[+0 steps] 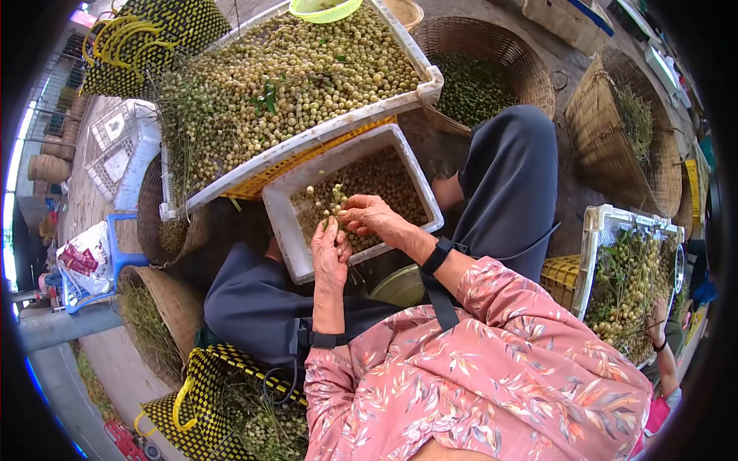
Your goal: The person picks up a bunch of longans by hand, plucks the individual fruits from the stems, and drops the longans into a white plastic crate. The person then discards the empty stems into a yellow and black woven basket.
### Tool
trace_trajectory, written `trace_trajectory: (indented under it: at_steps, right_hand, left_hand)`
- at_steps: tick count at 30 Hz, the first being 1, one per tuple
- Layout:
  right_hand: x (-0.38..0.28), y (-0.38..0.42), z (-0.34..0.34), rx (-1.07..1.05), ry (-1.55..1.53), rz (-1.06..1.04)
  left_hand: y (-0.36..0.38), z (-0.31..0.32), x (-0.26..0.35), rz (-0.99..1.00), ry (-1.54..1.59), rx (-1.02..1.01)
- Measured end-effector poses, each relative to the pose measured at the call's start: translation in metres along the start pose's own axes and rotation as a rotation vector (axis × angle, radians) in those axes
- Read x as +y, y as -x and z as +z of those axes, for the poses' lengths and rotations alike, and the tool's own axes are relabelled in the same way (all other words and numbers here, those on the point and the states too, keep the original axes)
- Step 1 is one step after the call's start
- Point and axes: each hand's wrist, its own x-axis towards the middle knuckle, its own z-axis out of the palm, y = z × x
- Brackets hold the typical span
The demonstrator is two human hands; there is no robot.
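Observation:
Over a white plastic bin (294, 250) of small round yellow-brown fruits (384, 175), my two hands come close together. My left hand (330, 252) is closed, pinching the stem of a sprig of the same fruits (327, 201), with a thin stalk showing below the fingers. My right hand (377, 219) has its fingers curled around fruits at the near side of the sprig. Exactly which fruits it grips is partly hidden by the fingers.
A large white tray (323, 123) heaped with fruits stands ahead on a yellow crate. Wicker baskets (530, 65) and woven yellow-black bags (201, 392) surround my crossed legs. At right, another person's hand (657, 321) touches a crate of fruit bunches (590, 265).

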Motion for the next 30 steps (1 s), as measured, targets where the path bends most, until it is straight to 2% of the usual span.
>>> trace_trajectory:
  at_steps: [3, 5, 8, 12, 15, 16, 18, 20, 24, 27, 30]
  right_hand:
    - [-0.002, -0.001, 0.001, 0.022, 0.017, -0.064]
    - [-0.001, -0.002, 0.000, -0.003, 0.018, -0.125]
    - [-0.001, -0.003, 0.001, -0.020, 0.052, -0.101]
    - [0.006, -0.007, 0.001, -0.008, -0.209, -0.013]
    - [0.010, -0.005, 0.006, 0.005, -0.263, 0.023]
    - [0.007, -0.004, 0.005, -0.028, -0.218, 0.078]
    - [0.002, 0.001, 0.008, -0.038, -0.149, 0.041]
    - [0.012, -0.008, 0.004, -0.067, -0.164, -0.039]
    - [0.016, -0.015, -0.004, 0.119, -0.208, 0.009]
    - [0.001, -0.008, -0.005, 0.091, -0.234, 0.137]
    - [0.004, -0.010, -0.002, -0.045, -0.162, 0.104]
  left_hand:
    - [0.000, 0.007, -0.004, 0.078, -0.081, 0.086]
    - [-0.003, 0.006, -0.003, 0.074, -0.098, 0.067]
    - [0.001, 0.008, 0.000, 0.067, -0.141, 0.066]
    - [-0.001, 0.005, 0.001, 0.070, -0.115, 0.060]
    - [-0.001, 0.008, 0.001, 0.067, -0.098, 0.137]
    - [-0.001, 0.008, 0.001, 0.088, -0.116, 0.151]
    - [-0.001, 0.008, -0.001, 0.130, -0.153, 0.176]
    - [0.003, 0.008, -0.002, 0.130, -0.158, 0.138]
    - [-0.004, 0.009, -0.010, 0.128, -0.153, 0.099]
    - [-0.005, 0.005, -0.010, 0.073, -0.073, 0.076]
    - [-0.007, -0.004, -0.007, 0.051, -0.015, -0.019]
